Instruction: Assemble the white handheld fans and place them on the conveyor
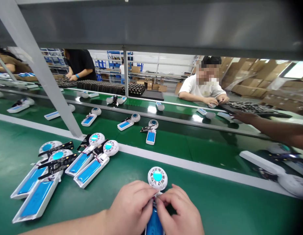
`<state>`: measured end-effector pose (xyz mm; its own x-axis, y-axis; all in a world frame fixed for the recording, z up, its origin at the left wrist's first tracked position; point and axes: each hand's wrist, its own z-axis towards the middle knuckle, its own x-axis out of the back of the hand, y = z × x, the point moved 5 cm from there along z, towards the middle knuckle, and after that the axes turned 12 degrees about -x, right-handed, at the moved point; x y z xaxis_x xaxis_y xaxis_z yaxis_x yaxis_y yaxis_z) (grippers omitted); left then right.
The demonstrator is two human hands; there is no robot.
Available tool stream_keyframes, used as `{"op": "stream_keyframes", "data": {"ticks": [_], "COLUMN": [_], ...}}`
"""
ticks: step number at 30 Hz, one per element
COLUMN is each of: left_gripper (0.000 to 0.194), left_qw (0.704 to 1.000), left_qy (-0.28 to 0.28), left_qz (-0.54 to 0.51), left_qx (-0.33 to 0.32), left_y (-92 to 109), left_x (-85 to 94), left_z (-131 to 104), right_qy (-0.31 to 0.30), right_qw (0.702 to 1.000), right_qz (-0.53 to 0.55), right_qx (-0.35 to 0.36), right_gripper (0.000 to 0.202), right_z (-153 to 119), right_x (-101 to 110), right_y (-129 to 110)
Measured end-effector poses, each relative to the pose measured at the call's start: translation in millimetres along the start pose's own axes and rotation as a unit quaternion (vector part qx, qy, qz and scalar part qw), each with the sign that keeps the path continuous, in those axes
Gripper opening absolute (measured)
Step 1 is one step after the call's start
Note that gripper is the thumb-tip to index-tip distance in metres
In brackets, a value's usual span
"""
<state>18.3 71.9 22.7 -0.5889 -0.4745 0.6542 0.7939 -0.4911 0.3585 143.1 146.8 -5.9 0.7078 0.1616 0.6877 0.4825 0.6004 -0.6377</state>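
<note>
My left hand [133, 204] and my right hand [182, 210] meet at the neck of an opened white handheld fan [157, 178]. Fingers of both hands pinch together there, and what lies between the fingertips is mostly hidden. The round, vented head with its bright turquoise centre points away from me. Below the hands, a blue battery [154, 222] shows in the handle. Several similar opened fans [92, 166] lie to the left on the green work surface [215, 205], with blue batteries and black circuit boards [58, 165] exposed.
Beyond a pale strip [185, 161], a green conveyor belt [180, 140] carries spaced fan parts. A slanted metal post [50, 85] rises at left, and a grey overhead beam [151, 26] spans above. Another person's arm [271, 130] reaches in from the right; co-workers [202, 85] work across the belt.
</note>
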Motion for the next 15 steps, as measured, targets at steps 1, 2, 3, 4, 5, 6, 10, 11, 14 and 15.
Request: {"op": "stream_keyframes", "data": {"ticks": [1,2,3,4,5,6,10,11,14,15], "left_gripper": [0.031,0.031,0.031,0.031,0.03,0.03,0.029,0.028,0.027,0.027], "left_qw": [1.0,1.0,1.0,0.999,0.999,0.998,0.996,0.996,0.995,0.995], "left_qy": [-0.003,-0.005,-0.008,-0.012,-0.016,-0.019,-0.019,-0.017,-0.011,-0.01], "left_qz": [-0.007,-0.015,-0.023,-0.033,-0.042,-0.051,-0.08,-0.084,-0.092,-0.095], "left_qx": [0.0,0.003,0.008,0.013,0.018,0.021,0.019,0.021,0.026,0.024], "left_y": [-0.3,-0.9,-1.6,-2.3,-2.7,-2.7,0.2,0.7,1.2,1.2], "left_x": [0.1,0.3,0.5,0.5,0.6,0.9,2.8,3.3,3.9,3.9], "left_z": [0.6,1.2,1.7,2.1,2.4,2.6,3.3,3.7,5.9,6.8], "right_qy": [-0.007,-0.013,-0.017,-0.02,-0.023,-0.024,-0.025,-0.023,-0.025,-0.027], "right_qw": [1.0,1.0,1.0,1.0,0.999,0.999,1.0,1.0,0.999,0.999], "right_qz": [0.008,0.014,0.018,0.021,0.022,0.022,0.017,0.017,0.023,0.025], "right_qx": [0.0,-0.002,-0.006,-0.009,-0.011,-0.011,0.006,0.012,0.018,0.016], "right_gripper": [0.018,0.018,0.017,0.016,0.016,0.016,0.014,0.014,0.015,0.015], "right_z": [0.6,1.2,1.5,1.5,1.3,0.8,-1.8,-2.2,-2.2,-1.9], "right_x": [-0.2,-0.3,-0.3,-0.3,-0.6,-1.0,-3.1,-3.3,-3.0,-2.6], "right_y": [-0.2,-0.2,-0.1,0.0,0.2,0.2,-0.4,-0.6,-0.2,0.2]}}
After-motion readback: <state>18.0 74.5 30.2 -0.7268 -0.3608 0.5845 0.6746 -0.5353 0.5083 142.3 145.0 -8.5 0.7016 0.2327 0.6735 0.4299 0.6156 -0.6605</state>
